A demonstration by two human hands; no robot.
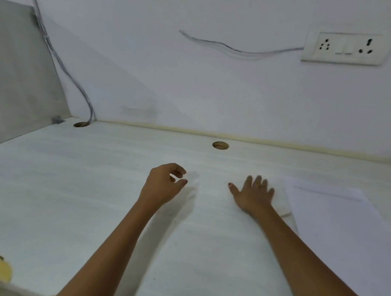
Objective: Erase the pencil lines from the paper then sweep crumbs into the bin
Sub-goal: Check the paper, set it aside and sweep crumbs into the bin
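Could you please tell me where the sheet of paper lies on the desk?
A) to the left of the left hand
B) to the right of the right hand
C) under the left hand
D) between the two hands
B: the sheet of paper lies on the desk beyond the right hand, on the side away from the left hand.

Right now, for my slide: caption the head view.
Right hand flat on pale desk beside white paper sheet; left hand curled.
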